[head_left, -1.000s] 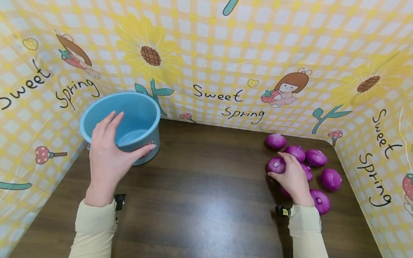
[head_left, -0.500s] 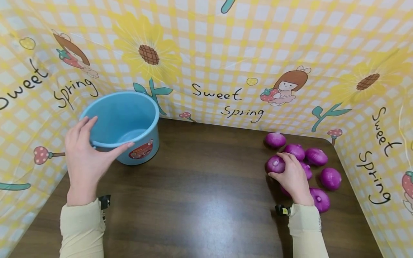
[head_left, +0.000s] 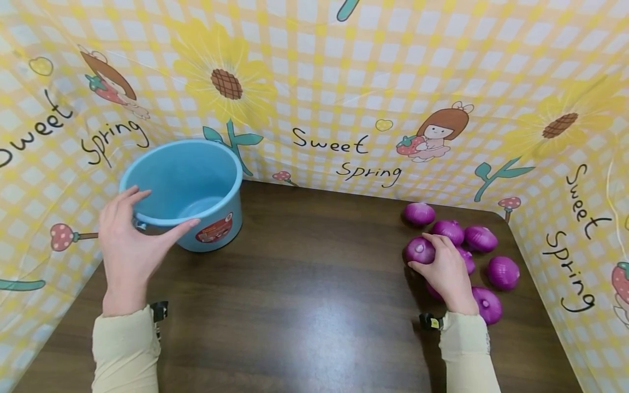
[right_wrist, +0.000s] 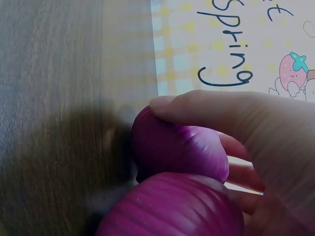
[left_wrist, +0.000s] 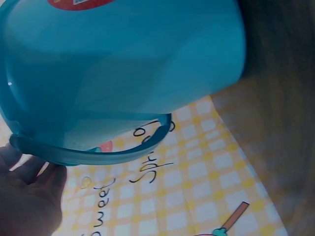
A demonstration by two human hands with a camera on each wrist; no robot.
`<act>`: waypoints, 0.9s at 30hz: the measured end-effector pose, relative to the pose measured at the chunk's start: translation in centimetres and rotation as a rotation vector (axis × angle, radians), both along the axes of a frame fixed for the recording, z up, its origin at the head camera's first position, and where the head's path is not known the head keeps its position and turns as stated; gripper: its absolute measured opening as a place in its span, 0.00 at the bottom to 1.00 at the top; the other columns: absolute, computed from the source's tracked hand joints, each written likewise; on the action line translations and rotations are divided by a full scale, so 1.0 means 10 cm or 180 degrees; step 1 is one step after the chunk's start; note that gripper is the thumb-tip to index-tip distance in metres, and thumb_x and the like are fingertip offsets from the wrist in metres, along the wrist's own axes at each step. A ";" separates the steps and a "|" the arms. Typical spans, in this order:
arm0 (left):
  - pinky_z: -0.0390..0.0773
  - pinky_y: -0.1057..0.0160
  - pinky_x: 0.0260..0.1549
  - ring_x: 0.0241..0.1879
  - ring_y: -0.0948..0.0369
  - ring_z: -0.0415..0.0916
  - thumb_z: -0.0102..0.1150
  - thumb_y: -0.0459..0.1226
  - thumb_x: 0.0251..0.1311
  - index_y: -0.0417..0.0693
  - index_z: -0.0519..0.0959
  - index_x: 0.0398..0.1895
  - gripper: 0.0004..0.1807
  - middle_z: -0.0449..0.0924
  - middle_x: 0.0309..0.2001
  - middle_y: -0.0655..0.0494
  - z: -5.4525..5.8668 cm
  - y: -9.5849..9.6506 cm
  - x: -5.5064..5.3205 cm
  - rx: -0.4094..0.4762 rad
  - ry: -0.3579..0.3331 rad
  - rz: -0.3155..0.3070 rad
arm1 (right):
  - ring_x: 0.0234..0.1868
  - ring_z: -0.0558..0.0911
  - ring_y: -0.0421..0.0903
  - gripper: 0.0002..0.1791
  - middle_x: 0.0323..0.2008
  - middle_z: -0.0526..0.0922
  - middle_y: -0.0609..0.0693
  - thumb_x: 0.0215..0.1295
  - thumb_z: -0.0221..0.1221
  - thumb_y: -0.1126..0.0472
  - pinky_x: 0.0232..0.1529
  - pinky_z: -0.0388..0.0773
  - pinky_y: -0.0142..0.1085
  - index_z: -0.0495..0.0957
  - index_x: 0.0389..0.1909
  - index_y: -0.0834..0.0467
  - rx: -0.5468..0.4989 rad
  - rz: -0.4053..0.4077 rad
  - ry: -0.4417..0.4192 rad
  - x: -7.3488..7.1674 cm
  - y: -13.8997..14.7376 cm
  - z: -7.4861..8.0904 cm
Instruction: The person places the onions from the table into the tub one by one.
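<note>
A light blue plastic bucket [head_left: 231,214] with a red label stands upright at the back left. My left hand [head_left: 124,243] is at its front left rim, thumb and fingers spread wide apart. In the left wrist view, those fingertips lie close to the bucket's handle [left_wrist: 106,157]; whether they touch it I cannot tell. At the right, my right hand [head_left: 447,273] grips a purple onion [head_left: 419,250] between thumb and fingers. The right wrist view has the thumb across the held onion [right_wrist: 182,147], with another onion [right_wrist: 172,209] in front of it.
Several more purple onions [head_left: 503,273] lie around my right hand on the dark wooden table [head_left: 304,262]. One onion [head_left: 419,213] sits near the back edge. A yellow checked cloth [head_left: 314,82] with printed flowers walls in the back and both sides.
My left hand has moved left, from over the bucket's front to its left rim, uncovering the red label. My right hand has stayed at the same onion.
</note>
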State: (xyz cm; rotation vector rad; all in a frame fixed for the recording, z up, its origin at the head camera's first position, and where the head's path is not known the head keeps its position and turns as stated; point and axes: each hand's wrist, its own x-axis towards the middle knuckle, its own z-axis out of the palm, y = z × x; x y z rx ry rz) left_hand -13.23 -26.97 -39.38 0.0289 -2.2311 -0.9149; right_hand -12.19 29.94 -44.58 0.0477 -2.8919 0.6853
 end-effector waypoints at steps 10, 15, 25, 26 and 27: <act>0.65 0.50 0.68 0.63 0.44 0.74 0.90 0.42 0.24 0.34 0.88 0.40 0.34 0.85 0.50 0.40 -0.16 -0.06 -0.02 -0.0078 0.0726 -0.0203 | 0.60 0.73 0.69 0.39 0.61 0.73 0.70 0.51 0.78 0.57 0.60 0.69 0.67 0.74 0.63 0.67 -0.0019 0.0030 0.0141 -0.01 -0.02 -0.01; 0.69 0.51 0.66 0.60 0.42 0.76 0.90 0.43 0.22 0.33 0.88 0.38 0.34 0.86 0.46 0.39 -0.17 -0.04 -0.03 -0.0062 0.0889 -0.0155 | 0.60 0.73 0.68 0.39 0.61 0.73 0.70 0.51 0.78 0.58 0.60 0.69 0.67 0.74 0.63 0.67 -0.0011 0.0024 0.0142 -0.01 -0.02 -0.01; 0.72 0.51 0.64 0.55 0.38 0.79 0.87 0.55 0.28 0.32 0.88 0.36 0.38 0.86 0.41 0.36 -0.13 0.05 -0.04 -0.0129 0.1094 -0.0266 | 0.60 0.74 0.68 0.40 0.61 0.73 0.70 0.51 0.78 0.57 0.60 0.69 0.67 0.74 0.63 0.67 -0.0007 0.0001 0.0136 0.00 -0.02 0.00; 0.72 0.51 0.64 0.55 0.38 0.79 0.87 0.56 0.28 0.32 0.88 0.36 0.39 0.86 0.40 0.36 -0.13 0.06 -0.05 -0.0134 0.1107 -0.0276 | 0.60 0.74 0.68 0.40 0.61 0.73 0.70 0.51 0.78 0.57 0.60 0.69 0.67 0.74 0.63 0.67 -0.0006 -0.0001 0.0140 0.00 -0.02 0.00; 0.72 0.51 0.64 0.55 0.38 0.79 0.86 0.57 0.28 0.32 0.88 0.35 0.39 0.86 0.40 0.36 -0.13 0.07 -0.05 -0.0133 0.1120 -0.0289 | 0.59 0.74 0.68 0.39 0.61 0.73 0.70 0.51 0.78 0.57 0.60 0.69 0.67 0.74 0.63 0.67 -0.0007 -0.0001 0.0146 0.01 -0.02 0.00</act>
